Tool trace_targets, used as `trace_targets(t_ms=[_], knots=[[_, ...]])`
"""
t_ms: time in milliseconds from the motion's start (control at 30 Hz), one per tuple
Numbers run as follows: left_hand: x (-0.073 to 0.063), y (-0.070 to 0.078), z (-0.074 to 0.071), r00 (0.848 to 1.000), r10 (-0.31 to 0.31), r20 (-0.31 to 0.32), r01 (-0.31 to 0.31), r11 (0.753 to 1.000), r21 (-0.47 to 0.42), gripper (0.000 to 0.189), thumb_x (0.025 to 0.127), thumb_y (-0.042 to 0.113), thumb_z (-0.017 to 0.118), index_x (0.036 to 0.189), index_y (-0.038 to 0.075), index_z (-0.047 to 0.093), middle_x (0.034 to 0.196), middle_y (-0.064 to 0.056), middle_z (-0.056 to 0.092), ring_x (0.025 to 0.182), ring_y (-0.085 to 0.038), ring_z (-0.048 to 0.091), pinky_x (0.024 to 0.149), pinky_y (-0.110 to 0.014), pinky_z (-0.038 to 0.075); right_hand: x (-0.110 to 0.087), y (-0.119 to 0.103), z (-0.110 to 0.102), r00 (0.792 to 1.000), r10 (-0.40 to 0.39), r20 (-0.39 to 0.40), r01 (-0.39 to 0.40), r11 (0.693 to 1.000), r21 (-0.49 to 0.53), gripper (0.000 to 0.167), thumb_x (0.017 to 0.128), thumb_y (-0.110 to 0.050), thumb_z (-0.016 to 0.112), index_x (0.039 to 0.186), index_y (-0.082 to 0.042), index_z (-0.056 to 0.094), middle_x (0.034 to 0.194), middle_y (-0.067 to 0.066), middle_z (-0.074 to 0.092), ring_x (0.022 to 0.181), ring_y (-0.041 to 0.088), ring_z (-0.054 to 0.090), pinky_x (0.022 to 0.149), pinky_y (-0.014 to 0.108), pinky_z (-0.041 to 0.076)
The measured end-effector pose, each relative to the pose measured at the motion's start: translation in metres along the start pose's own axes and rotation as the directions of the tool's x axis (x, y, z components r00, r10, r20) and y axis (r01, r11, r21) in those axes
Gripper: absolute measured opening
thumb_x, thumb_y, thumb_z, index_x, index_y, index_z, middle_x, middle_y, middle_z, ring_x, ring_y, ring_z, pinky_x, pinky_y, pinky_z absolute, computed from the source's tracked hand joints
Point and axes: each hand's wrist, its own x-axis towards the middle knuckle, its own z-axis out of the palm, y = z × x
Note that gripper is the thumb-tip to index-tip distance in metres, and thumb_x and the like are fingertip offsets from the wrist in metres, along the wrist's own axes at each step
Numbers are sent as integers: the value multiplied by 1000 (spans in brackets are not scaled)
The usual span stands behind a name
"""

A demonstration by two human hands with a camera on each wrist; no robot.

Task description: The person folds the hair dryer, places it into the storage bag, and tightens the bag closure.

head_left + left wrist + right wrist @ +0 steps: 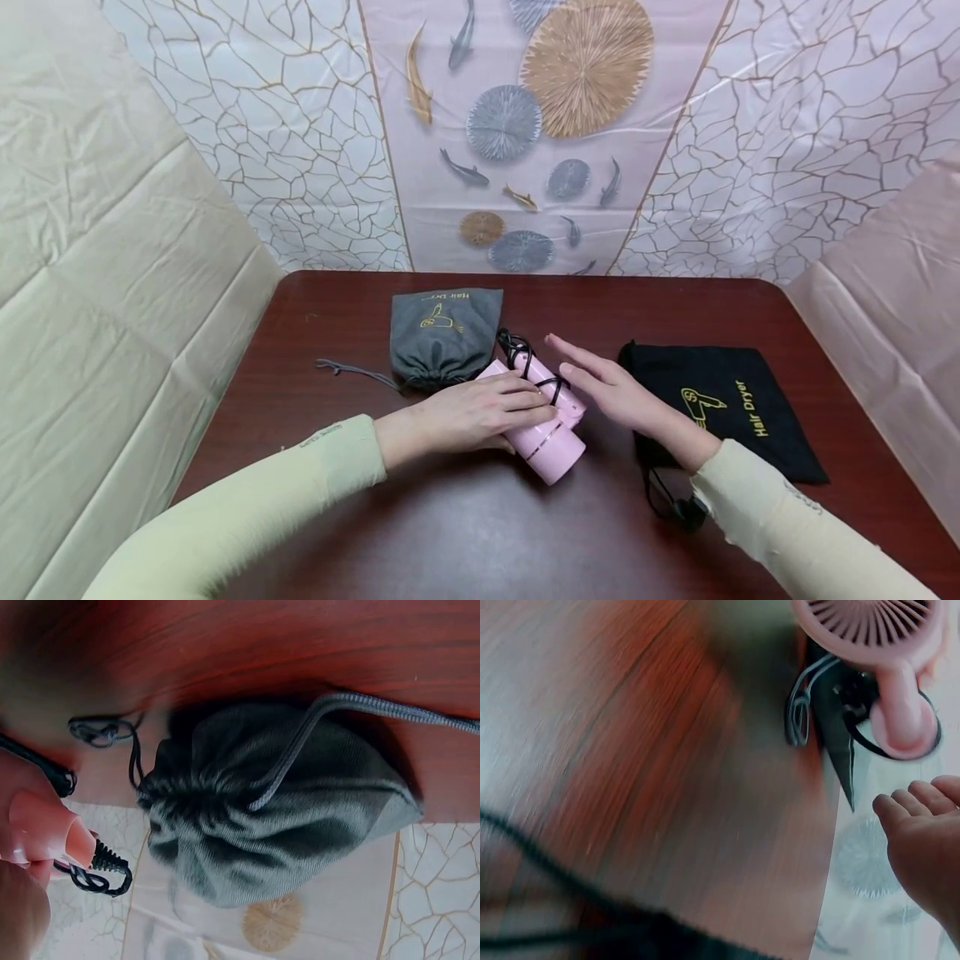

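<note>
In the head view, the left grip [480, 410] holds the pink dryer [536, 439] beside the grey pouch [446, 333]; if loosened, it may slip. From the left wrist, the looped black cord [111, 859] could snag this pouch. From the right wrist, the relaxed right grip [926, 847] holds nothing.

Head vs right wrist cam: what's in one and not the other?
Head only: yellow "Hair Dryer" lettering on the flat black fabric drawstring pouch, and the back of the left hand gripping the pink cylindrical plastic hair dryer.

Right wrist only: the round, slatted pink grille on the dryer's end.

Both: the dryer, its black cord, the right hand holding nothing, the grey fabric drawstring pouch (partial in right wrist), the red-brown wood-grained tabletop and the pale wall covering with round motifs.
</note>
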Motion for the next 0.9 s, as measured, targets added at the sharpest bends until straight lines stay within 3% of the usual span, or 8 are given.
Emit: trace_targets(t_ms=[267, 400, 500, 600, 767, 900], knots=[[-2, -2, 17, 1000, 17, 24, -16, 999, -50, 70, 87, 30, 83, 150, 12, 60, 150, -6, 61, 143, -21, 53, 126, -43, 35, -11, 9, -19, 998, 56, -26, -58, 993, -103, 57, 114, -27, 52, 166, -7, 38, 168, 13, 42, 155, 33, 39, 110, 10, 34], [-2, -3, 26, 999, 25, 38, -22, 998, -61, 69, 88, 27, 83, 151, 12, 59, 149, -6, 61, 142, -23, 54, 125, -42, 36, -17, 13, -27, 996, 62, -61, -73, 977, -202, 57, 114, -29, 53, 166, -11, 38, 167, 11, 44, 153, 32, 42, 117, 31, 42], [-2, -4, 29, 999, 20, 38, -17, 997, -70, 70, 87, 27, 83, 151, 12, 59, 149, -6, 62, 141, -25, 54, 124, -39, 36, -21, 17, -31, 995, 55, -83, -76, 959, -275, 58, 113, -29, 55, 166, -11, 39, 167, 12, 43, 153, 34, 42, 119, 52, 40], [-2, -5, 31, 999, 10, 41, -8, 998, -66, 71, 88, 29, 83, 152, 12, 58, 150, -5, 61, 142, -25, 53, 125, -37, 35, -26, 20, -37, 995, 49, -89, -75, 944, -321, 59, 112, -28, 56, 166, -9, 40, 168, 15, 42, 154, 39, 40, 119, 64, 35], [-3, -8, 33, 999, 5, 43, -2, 997, -75, 70, 88, 27, 82, 152, 12, 58, 151, -5, 60, 142, -26, 53, 124, -37, 35, -35, 26, -46, 995, 54, -88, -85, 910, -405, 62, 111, -30, 58, 166, -8, 38, 167, 22, 40, 153, 47, 39, 119, 68, 33], [-4, -11, 36, 999, 15, 32, -12, 997, -77, 70, 89, 25, 82, 152, 12, 58, 152, -6, 60, 143, -27, 53, 124, -39, 36, -41, 32, -51, 994, 91, -65, -111, 861, -497, 68, 111, -37, 59, 167, -7, 34, 170, 24, 34, 154, 48, 34, 119, 68, 32]])
